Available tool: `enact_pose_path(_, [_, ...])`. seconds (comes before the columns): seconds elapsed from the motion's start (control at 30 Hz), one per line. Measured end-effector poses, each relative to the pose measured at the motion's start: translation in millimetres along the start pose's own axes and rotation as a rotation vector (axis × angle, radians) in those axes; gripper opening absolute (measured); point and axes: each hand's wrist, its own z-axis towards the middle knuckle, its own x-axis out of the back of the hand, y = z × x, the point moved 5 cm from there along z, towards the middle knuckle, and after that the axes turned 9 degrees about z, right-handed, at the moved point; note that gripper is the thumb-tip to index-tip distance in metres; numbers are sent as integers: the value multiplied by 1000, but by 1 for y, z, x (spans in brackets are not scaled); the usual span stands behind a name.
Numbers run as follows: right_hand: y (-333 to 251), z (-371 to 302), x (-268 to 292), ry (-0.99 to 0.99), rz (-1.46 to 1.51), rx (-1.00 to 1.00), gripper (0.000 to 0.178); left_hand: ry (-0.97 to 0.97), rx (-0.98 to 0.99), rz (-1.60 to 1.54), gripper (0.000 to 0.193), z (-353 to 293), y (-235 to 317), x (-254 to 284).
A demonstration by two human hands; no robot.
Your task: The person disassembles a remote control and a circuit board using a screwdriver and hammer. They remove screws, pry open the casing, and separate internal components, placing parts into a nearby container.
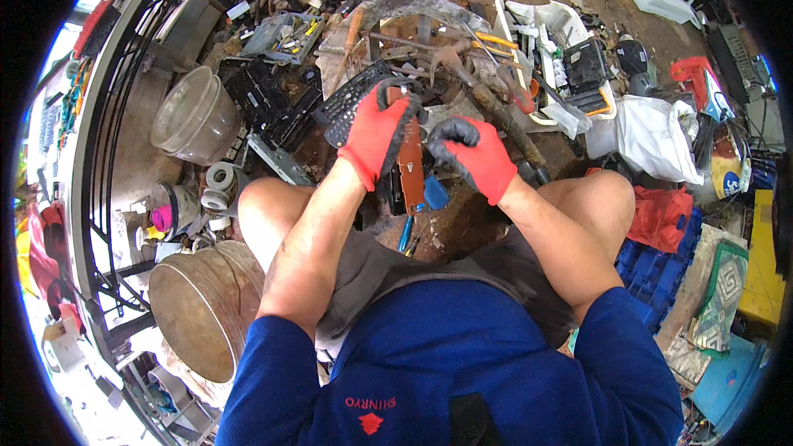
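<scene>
Both hands wear red gloves with dark grey palms and fingertips. My left hand [382, 134] is closed round the upper part of a long, narrow orange-brown strip [410, 172], which hangs down between my knees. It has small metal-looking bits on its face; its exact kind does not show. Just right of the strip, my right hand [475, 155] is closed with its fingers curled toward it; whatever they may pinch is hidden. A black keyboard-like panel [337, 118] with rows of holes lies behind my left hand. Below the strip is a blue-handled tool [405, 235] on the ground.
Ahead lies a hammer [453, 62] among other tools. A white crate [611, 111] of scrap parts stands at the far right, near a white sack [657, 136]. On the left are a clear bucket [192, 120], a large dirty bucket [194, 314] and a metal frame [83, 157].
</scene>
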Motion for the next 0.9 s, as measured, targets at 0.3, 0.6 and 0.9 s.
enact_pose_path(0.3, [-57, -14, -13, -132, -488, 339, 19, -36, 117, -254, 13, -4, 15, 19])
enact_pose_path(0.6, [-27, -3, -1, -88, 701, -247, 17, -50, 89, -260, 16, -9, -3, 16])
enact_pose_path(0.9, [-11, -2, 22, 50, 562, -132, 21, -252, 421, -579, 28, -25, 16, -5])
